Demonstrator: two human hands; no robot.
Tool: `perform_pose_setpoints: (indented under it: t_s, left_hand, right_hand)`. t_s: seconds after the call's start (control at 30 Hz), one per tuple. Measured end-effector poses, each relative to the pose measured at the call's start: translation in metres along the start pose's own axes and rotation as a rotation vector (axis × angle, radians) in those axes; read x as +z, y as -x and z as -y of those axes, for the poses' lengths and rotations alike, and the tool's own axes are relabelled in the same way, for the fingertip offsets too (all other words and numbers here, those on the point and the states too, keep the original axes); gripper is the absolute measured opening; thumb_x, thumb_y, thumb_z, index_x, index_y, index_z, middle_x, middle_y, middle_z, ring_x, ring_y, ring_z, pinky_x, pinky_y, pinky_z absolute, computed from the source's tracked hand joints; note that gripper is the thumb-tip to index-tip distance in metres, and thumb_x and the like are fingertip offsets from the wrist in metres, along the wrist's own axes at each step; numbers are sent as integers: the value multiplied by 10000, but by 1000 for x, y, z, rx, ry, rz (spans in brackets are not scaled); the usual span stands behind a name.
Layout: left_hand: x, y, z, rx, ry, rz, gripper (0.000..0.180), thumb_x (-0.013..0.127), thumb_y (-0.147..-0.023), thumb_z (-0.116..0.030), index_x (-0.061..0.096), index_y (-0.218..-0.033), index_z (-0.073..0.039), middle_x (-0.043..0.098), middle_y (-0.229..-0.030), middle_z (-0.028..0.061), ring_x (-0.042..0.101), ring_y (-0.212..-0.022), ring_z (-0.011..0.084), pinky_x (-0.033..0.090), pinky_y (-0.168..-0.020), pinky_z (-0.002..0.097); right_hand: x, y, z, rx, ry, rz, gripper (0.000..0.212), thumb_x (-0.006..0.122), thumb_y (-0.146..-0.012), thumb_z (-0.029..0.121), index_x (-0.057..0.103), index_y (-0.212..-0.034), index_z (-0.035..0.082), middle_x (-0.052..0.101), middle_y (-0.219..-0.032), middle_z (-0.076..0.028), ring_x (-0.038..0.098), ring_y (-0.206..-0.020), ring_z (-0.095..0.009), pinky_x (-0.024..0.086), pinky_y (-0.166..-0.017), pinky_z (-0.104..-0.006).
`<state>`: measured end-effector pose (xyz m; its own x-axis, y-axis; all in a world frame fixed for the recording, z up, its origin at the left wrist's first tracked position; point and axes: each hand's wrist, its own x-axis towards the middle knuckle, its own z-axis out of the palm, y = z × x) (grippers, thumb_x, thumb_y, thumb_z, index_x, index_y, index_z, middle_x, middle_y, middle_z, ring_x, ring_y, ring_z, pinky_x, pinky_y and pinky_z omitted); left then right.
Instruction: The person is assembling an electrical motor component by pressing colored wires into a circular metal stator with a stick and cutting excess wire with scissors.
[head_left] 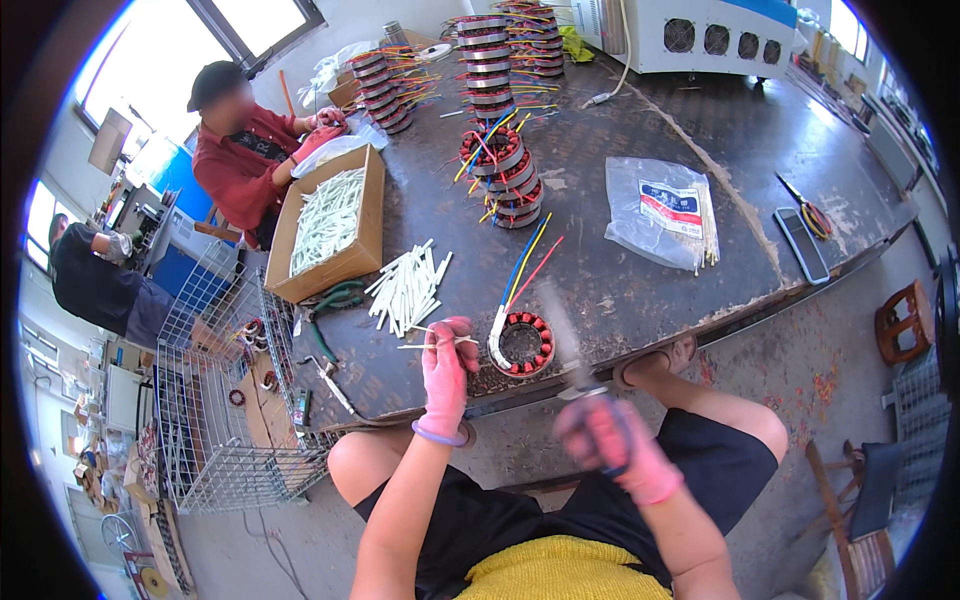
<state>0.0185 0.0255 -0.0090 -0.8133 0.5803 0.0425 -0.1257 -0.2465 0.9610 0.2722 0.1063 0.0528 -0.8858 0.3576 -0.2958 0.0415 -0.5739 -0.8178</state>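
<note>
My left hand (447, 372), in a pink glove, pinches thin white strips (420, 346) near the table's front edge. Just right of it lies a ring-shaped motor stator (545, 345) with red windings. Its blue, yellow and red lead wires (525, 262) run out through a white sleeve (496, 335). My right hand (606, 440), gloved too and smeared by motion, is closed around scissors (573, 345), whose blurred blades point up beside the stator. Beyond my left hand lies a loose pile of white tubes (408, 290).
A cardboard box (370, 210) of white tubes stands at left, near green-handled pliers (338, 297). Stacked stators (515, 185) rise farther back. A plastic bag (625, 215), phone (800, 245) and other scissors (815, 218) lie right. A co-worker (235, 150) works at far left, by a wire cart (215, 400).
</note>
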Motion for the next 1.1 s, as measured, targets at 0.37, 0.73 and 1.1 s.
perform_pose_setpoints:
  t_s: [0.37,0.73,1.1]
  left_hand:
    - [-108,28,-94,-14,-142,-192,304,494,-1040,-409,548,-985,-114,601,-813,15,469,-561,55,359,-458,206]
    - [-334,-58,-146,-101,-582,-414,206,534,-1004,-282,556,-1031,-79,574,-706,-1,513,-522,76,378,-447,246]
    - [-275,-108,-123,409,-921,-372,585,721,-884,-254,484,-1373,-36,628,-1212,168,643,-1077,269,522,-888,361]
  right_hand:
    - [-369,-15,125,-70,1815,-1267,489,658,-849,401,595,-1143,15,638,-1167,-227,587,-1146,-373,460,-980,-444]
    - [-167,-42,122,-538,1417,-775,267,583,-965,141,616,-1161,-38,652,-1057,-169,634,-945,-261,496,-845,-355]
    - [-29,-106,47,-232,1581,-389,316,590,-952,308,648,-999,1,671,-787,-150,655,-729,-308,505,-710,-434]
